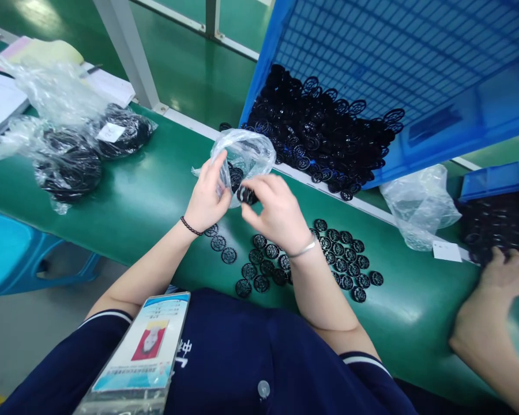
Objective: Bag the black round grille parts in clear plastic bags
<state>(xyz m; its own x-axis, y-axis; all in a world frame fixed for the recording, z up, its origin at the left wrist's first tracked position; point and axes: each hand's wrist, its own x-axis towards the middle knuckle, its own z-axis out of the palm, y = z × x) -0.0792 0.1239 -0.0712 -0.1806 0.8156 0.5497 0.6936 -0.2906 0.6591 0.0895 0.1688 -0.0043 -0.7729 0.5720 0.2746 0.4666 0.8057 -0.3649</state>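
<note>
Plastic bag (263, 148) at mid-frame: left hand (205, 197) clamps it between fingers (214, 165); right hand (279, 214) has fingers closed on black discs (248, 196).

The person wears a dark navy shirt (233, 351) whose short sleeves (358, 363) end in white-striped hems, with white lettering (183, 353) on the chest and a round, pale button (263, 389). A clear-cased badge (130, 374) carries a red-backed portrait. A dark braided bracelet (191, 226) rings the left wrist (195, 218), a silvery bangle (305, 249) the right wrist (297, 237)
</note>
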